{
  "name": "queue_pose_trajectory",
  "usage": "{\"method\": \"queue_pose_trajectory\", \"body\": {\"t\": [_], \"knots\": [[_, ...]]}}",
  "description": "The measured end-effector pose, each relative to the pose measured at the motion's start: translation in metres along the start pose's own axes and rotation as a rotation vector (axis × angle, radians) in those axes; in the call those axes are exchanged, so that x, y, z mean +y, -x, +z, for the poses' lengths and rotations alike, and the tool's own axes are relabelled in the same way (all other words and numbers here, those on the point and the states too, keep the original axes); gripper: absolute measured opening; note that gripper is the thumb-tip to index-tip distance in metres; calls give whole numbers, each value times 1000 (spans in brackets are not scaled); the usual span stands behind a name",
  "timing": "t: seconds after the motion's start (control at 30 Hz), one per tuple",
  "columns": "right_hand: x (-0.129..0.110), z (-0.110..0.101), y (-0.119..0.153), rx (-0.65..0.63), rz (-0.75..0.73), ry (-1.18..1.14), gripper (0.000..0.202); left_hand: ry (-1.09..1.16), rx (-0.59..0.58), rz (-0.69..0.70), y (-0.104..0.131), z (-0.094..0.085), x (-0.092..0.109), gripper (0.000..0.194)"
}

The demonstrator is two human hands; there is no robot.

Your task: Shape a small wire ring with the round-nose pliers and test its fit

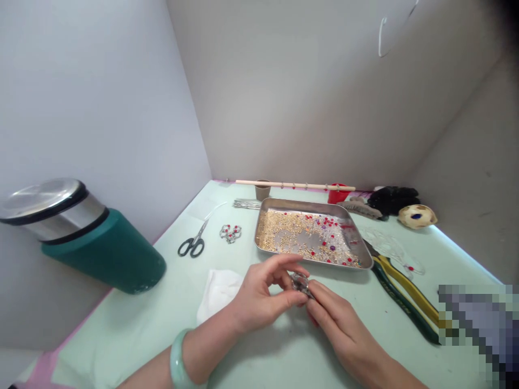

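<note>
Between my hands, just in front of the bead tray, is a small silvery wire-and-bead piece. My left hand, with a pale green bangle on its wrist, pinches the piece between thumb and fingers. From the other side, my right hand has its fingers closed at the piece's lower end, and its fingertips are partly hidden. Behind them lies a metal tray holding gold, clear and red beads. A similar beaded wire piece with red beads rests left of the tray.
Scissors and a folded white cloth lie to the left, near a large green tumbler. Pliers with green and yellow handles lie right of the tray. A wooden stick spans the cups behind it.
</note>
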State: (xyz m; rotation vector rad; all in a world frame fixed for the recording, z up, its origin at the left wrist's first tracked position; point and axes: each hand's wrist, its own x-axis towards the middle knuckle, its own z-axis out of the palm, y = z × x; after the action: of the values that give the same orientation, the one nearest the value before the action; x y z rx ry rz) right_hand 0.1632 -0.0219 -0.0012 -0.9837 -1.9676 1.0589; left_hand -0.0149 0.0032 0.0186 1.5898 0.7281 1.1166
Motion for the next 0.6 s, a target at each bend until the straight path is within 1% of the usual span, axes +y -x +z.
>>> {"method": "queue_pose_trajectory", "body": {"t": [0.13, 0.23, 0.3, 0.37, 0.47, 0.53, 0.57, 0.6], "knots": [[-5, 1, -1, -39, 91, -86, 23, 8, 1, 14, 2, 1, 1, 51], [-7, 1, -3, -55, 123, -132, 25, -25, 3, 16, 4, 2, 0, 49], [-6, 1, -4, -57, 147, -183, 26, -41, -10, 20, 4, 2, -1, 50], [-2, 1, -4, -45, 202, -259, 27, -61, -27, 34, 4, 1, 0, 53], [6, 2, -2, 4, 283, -397, 33, -186, 1, 55, 2, 0, 2, 51], [9, 1, 1, 41, 305, -474, 36, -307, 24, 33, 1, 0, 4, 49], [10, 1, 2, 51, 313, -508, 37, -348, 15, 14, 1, 0, 5, 49], [10, 1, 2, 54, 319, -541, 38, -364, -20, -15, 1, 0, 6, 49]]}}
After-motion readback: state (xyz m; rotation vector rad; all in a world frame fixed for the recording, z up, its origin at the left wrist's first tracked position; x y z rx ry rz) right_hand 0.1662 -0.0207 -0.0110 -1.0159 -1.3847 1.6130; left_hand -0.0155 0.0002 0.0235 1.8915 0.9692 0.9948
